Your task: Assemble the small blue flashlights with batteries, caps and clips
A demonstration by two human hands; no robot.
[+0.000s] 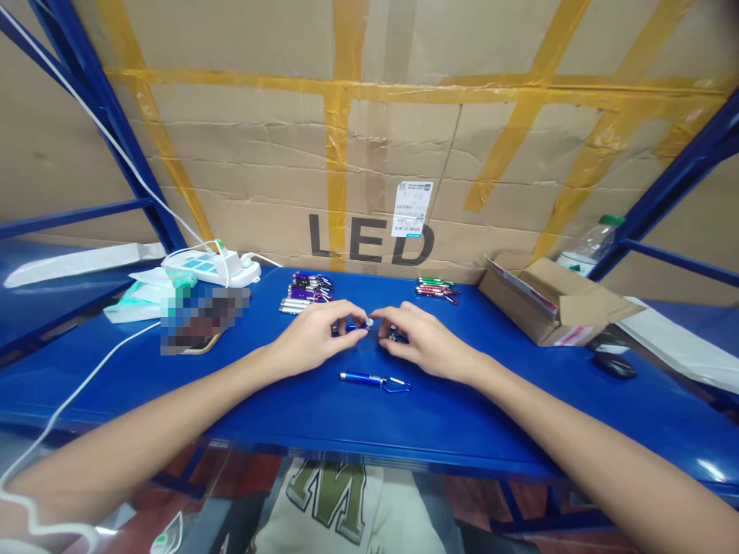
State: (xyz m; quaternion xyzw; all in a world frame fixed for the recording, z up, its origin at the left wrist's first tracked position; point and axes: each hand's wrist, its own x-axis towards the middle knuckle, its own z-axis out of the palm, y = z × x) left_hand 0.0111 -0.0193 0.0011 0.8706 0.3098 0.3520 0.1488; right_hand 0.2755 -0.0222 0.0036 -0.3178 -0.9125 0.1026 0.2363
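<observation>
My left hand is closed in a pinch over the middle of the blue table. A blue penlight part shows between its fingers, and a small silvery piece sits at the fingertips. Facing it, my right hand curls its fingers round a small dark-blue part, mostly hidden by the fingers. The two hands are close together, with the right index fingertip near the silvery piece. Nearer to me, a blue penlight with a carabiner clip lies on the table.
Behind my left hand lie purple, black and silver penlights; green and red ones lie behind my right. Left are a phone and a power strip. Right are an open cardboard box, a black mouse and a bottle.
</observation>
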